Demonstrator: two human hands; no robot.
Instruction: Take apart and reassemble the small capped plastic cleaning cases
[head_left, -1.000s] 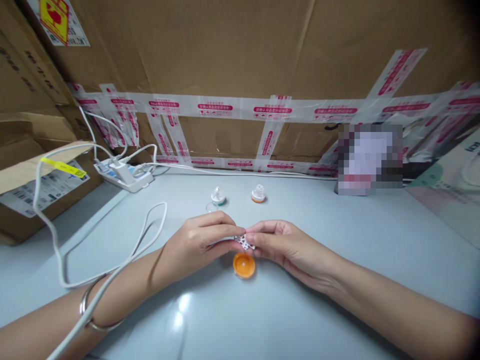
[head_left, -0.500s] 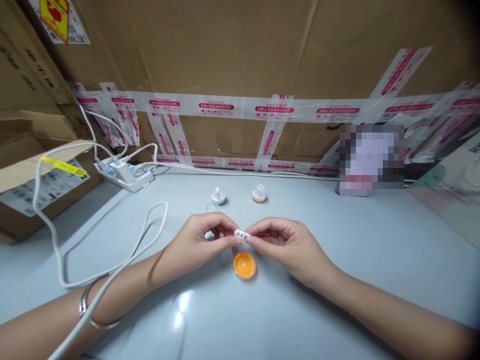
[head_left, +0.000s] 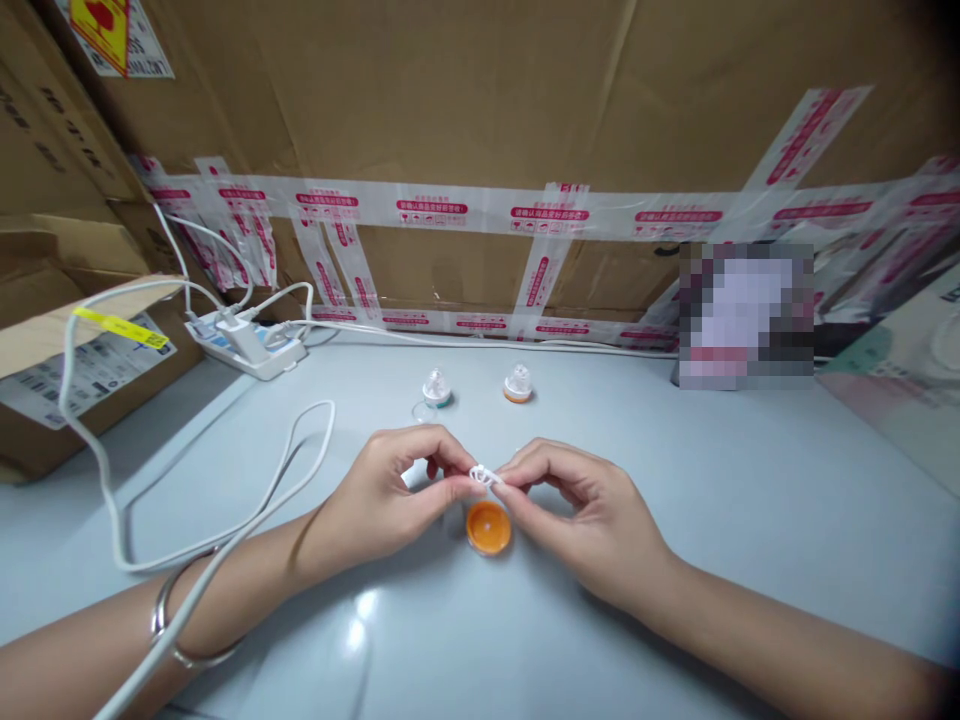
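Left hand point(head_left: 382, 497), right hand point(head_left: 592, 508) pinch white piece point(head_left: 484, 476); pale spot point(head_left: 487, 526) inside orange cup point(head_left: 489, 544).

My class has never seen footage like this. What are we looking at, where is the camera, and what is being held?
There is no machine: a person works with two bare hands. The view comes from one camera worn on the head, looking forward and down. The left hand and right hand together pinch a small white piece. Near it, on the table, sits an orange cup. Farther back stand a green-based piece and an orange-based piece, both with pale tops. Behind them is a big box, with a power strip to the left. Something at right is blurred out, so I cannot name it.
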